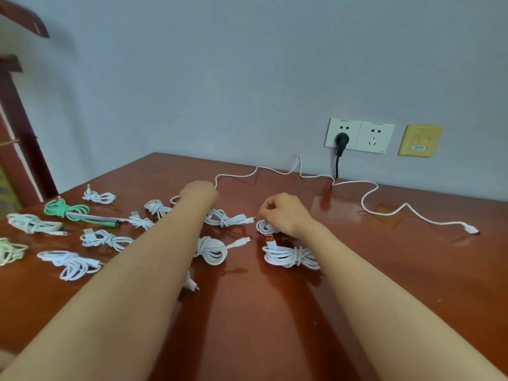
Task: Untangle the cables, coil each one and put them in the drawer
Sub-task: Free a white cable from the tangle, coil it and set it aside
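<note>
While the right hand (pixel 280 213) pinches a small coil of thin white cable (pixel 264 227) with curled fingers, the left hand (pixel 199 192) reaches further back over the glossy red-brown wooden surface (pixel 275 312).
A long loose white cable (pixel 368 199) snakes from the left hand along the wall and off to the right; that hand's fingers are hidden, so its grip cannot be told. Tied white cable bundles (pixel 291 257) lie around both forearms, with a green cable bundle (pixel 67 209) at far left.

Left hand (pixel 198 192) hides its fingers, perhaps gripping; pale coil (pixel 9 250) cropped.
</note>
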Demonstrator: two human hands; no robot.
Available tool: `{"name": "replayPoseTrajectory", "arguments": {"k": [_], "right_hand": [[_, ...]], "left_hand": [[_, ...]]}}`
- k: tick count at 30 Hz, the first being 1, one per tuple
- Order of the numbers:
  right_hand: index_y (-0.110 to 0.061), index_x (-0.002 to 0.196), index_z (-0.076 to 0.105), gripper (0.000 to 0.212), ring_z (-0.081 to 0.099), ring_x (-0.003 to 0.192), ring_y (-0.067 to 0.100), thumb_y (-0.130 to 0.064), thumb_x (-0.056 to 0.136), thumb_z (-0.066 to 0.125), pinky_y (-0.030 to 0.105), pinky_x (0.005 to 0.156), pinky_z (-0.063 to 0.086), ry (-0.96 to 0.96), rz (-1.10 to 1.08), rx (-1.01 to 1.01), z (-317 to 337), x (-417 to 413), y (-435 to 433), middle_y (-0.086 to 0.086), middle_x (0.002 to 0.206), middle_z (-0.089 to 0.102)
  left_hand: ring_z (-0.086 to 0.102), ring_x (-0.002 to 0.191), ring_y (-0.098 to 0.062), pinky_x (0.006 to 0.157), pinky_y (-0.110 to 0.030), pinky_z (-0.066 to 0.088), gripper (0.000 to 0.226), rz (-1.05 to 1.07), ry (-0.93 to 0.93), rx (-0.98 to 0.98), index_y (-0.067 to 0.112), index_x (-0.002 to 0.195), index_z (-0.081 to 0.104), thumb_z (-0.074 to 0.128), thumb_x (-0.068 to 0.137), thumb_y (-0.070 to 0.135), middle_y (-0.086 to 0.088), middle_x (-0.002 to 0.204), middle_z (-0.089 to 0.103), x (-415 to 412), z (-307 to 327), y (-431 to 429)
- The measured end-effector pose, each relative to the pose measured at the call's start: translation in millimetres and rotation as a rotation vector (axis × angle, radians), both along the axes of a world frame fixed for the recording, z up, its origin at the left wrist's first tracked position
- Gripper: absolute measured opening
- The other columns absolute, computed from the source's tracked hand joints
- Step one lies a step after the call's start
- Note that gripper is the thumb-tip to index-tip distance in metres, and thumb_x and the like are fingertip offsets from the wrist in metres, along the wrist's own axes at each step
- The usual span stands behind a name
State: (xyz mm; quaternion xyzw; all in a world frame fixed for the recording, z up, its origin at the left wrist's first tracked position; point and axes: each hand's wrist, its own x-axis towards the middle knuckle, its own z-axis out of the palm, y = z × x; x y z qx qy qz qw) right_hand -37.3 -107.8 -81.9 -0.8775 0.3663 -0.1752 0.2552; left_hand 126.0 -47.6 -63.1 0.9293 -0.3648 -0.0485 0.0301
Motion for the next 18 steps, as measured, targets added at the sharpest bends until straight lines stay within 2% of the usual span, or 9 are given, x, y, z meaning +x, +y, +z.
{"name": "replayPoseTrajectory", "arguments": {"k": [4,6,8,9,12,15,18], "right_hand": [[-0.026,0.065,0.059,0.022,0.061,0.092,0.023,-0.016,0.083,0.051,0.039,0.087,0.050,0.020,0.006,0.021,2,1,1,0.002,0.089,0.067],[-0.026,0.067,0.059,0.021,0.062,0.092,0.023,-0.016,0.083,0.051,0.040,0.087,0.050,0.009,0.004,0.030,4,-1,-1,0.001,0.089,0.066],[-0.023,0.081,0.062,0.014,0.060,0.097,0.022,-0.017,0.085,0.050,0.038,0.090,0.048,-0.005,-0.001,0.015,5,-3,-3,0.000,0.094,0.063],[-0.023,0.093,0.062,0.014,0.057,0.102,0.022,-0.017,0.087,0.050,0.036,0.092,0.046,-0.015,-0.008,-0.004,6,-4,-5,0.001,0.100,0.061],[-0.017,0.127,0.047,0.040,0.050,0.112,0.026,-0.016,0.087,0.052,0.035,0.096,0.040,-0.055,-0.048,-0.080,12,-8,-13,0.010,0.122,0.052],[-0.015,0.138,0.033,0.055,0.047,0.117,0.032,-0.011,0.086,0.052,0.036,0.099,0.037,-0.095,-0.084,-0.141,23,-20,-23,0.017,0.132,0.040],[-0.021,0.142,0.028,0.061,0.046,0.117,0.033,-0.009,0.087,0.051,0.037,0.099,0.038,-0.129,-0.117,-0.179,33,-34,-33,0.017,0.131,0.036]], "left_hand": [[0.052,0.119,-0.035,0.095,-0.035,0.043,0.032,0.021,-0.004,-0.252,-0.003,0.122,0.055,0.044,0.092,-0.001,-0.021,0.128,0.055,2,-8,-3],[0.055,0.113,-0.037,0.087,-0.037,0.045,0.029,0.029,-0.036,-0.383,-0.005,0.114,0.059,0.046,0.089,-0.007,-0.023,0.119,0.060,4,-7,-6],[0.059,0.100,-0.033,0.076,-0.034,0.041,0.027,-0.026,-0.057,-0.490,0.001,0.104,0.065,0.049,0.085,-0.008,-0.017,0.103,0.065,6,-3,-10],[0.059,0.098,-0.031,0.078,-0.031,0.039,0.027,-0.077,-0.053,-0.547,0.004,0.102,0.066,0.050,0.084,-0.007,-0.014,0.100,0.064,6,-1,-13],[0.055,0.106,-0.035,0.080,-0.030,0.038,0.028,-0.234,-0.005,-0.689,0.006,0.103,0.061,0.046,0.084,-0.008,-0.018,0.114,0.056,-6,11,-19],[0.051,0.104,-0.034,0.076,-0.027,0.032,0.037,-0.365,0.011,-0.756,0.004,0.112,0.052,0.041,0.080,-0.013,-0.018,0.116,0.045,-29,24,-24],[0.050,0.102,-0.032,0.076,-0.029,0.034,0.037,-0.454,0.085,-0.776,0.006,0.111,0.046,0.045,0.078,-0.012,-0.013,0.109,0.044,-47,35,-31]]}}
